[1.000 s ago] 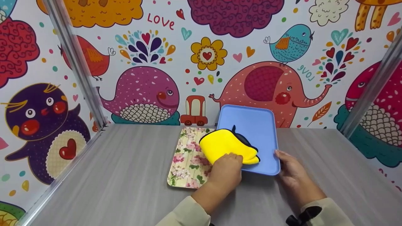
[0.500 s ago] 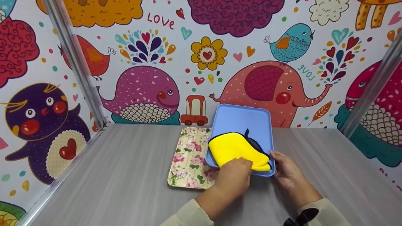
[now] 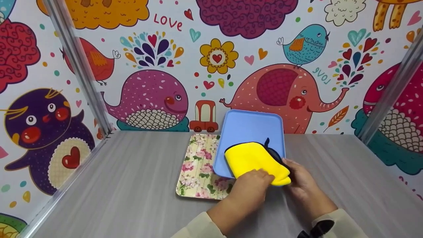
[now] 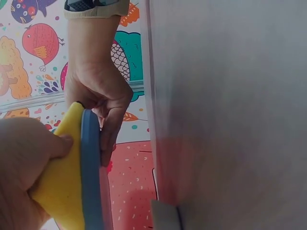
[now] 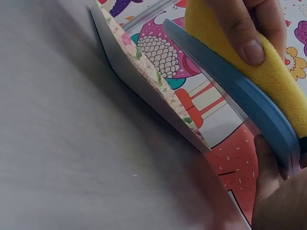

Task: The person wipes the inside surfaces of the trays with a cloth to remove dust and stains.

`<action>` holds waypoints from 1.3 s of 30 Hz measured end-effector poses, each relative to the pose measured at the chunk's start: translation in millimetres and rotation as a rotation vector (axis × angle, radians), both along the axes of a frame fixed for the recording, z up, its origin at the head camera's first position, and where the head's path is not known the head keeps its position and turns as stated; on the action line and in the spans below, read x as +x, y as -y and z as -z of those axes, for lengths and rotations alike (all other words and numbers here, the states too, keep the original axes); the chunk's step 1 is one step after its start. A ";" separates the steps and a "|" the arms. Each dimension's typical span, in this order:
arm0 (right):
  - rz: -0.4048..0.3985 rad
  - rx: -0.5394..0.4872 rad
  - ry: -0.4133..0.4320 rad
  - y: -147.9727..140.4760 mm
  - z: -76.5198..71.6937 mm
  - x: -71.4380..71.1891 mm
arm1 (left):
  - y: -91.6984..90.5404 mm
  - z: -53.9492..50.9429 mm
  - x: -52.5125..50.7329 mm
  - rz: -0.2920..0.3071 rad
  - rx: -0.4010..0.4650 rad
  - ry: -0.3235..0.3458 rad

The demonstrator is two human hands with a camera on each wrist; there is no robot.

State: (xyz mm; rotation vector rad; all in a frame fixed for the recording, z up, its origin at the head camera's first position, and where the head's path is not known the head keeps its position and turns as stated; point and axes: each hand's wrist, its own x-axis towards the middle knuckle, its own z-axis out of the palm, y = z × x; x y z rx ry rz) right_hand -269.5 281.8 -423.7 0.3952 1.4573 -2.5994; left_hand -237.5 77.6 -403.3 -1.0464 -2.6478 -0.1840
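My left hand (image 3: 249, 191) grips a folded yellow cloth (image 3: 254, 160) with black edging and presses it on the lower part of a blue tray (image 3: 251, 127). At the tray's lower right edge, my right hand (image 3: 305, 185) holds the rim, with its fingers partly hidden by cloth and tray. In the left wrist view the cloth (image 4: 64, 187) lies flat against the tray (image 4: 91, 172). The right wrist view has the tray (image 5: 240, 91) tilted and raised off the table, my right thumb and fingers around its edge.
A flower-patterned tray (image 3: 198, 165) lies on the grey table (image 3: 132, 172), left of the blue tray and partly covered by it in the head view. Printed wall panels (image 3: 155, 99) stand behind and at the sides, with metal posts (image 3: 82, 66) at the corners.
The blue tray has shifted a little left. My left hand and the cloth have moved right and down across it, to its lower right corner. The right hand has moved slightly left with the tray.
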 end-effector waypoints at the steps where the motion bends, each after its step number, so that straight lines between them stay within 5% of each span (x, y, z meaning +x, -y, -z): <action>1: 0.001 0.007 -0.004 0.0 0.1 -0.4 | 0.2 -0.3 0.0 0.009 -0.015 0.006; 15: -0.012 0.100 -0.026 -3.1 2.2 -6.2 | 12.9 -9.8 -3.3 -0.009 -0.160 0.012; 24: -0.036 0.116 -0.015 -6.7 3.0 -6.3 | 21.6 -13.3 -9.6 -0.122 -0.258 0.022; 39: -0.049 0.193 -0.092 -6.9 8.3 -8.8 | 35.8 -8.7 -28.8 -0.218 -0.247 -0.044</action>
